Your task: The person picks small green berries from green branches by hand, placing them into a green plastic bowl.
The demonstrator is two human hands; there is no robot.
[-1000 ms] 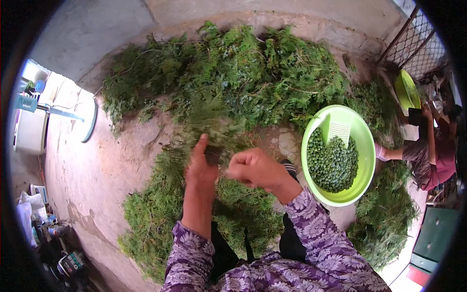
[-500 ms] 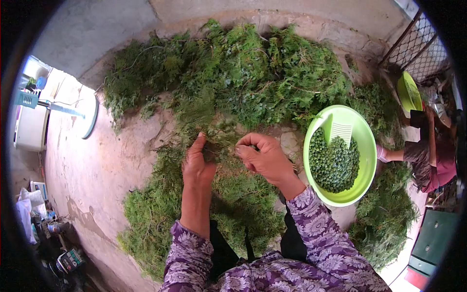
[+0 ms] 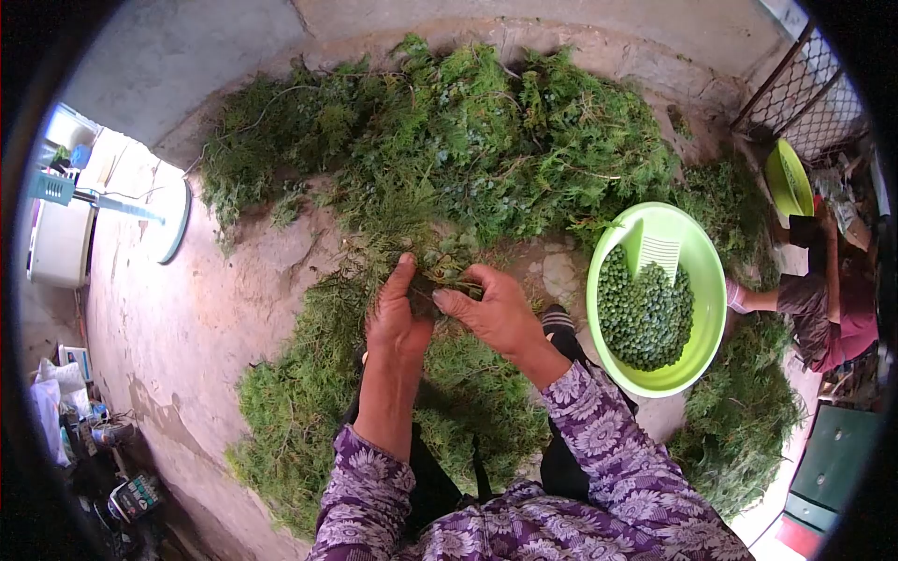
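A leafy green sprig (image 3: 369,266) is held in my left hand (image 3: 397,313), with its thumb raised against the stems. My right hand (image 3: 494,313) is closed at the sprig's right side, thumb and fingers pinched on its small twigs. The two hands are close together but apart. Just right of my right hand stands a light green basin (image 3: 706,323) with a ribbed panel, partly filled with round green berries (image 3: 644,309).
Cut evergreen branches (image 3: 449,122) lie along the wall, with more (image 3: 290,402) near my feet. At the right sit another person (image 3: 832,299) and a second green basin (image 3: 788,178). A fan (image 3: 173,220) and assorted items (image 3: 112,449) stand at the left.
My right hand has moved slightly left and down onto the sprig's twigs. My left hand has shifted a little to the right.
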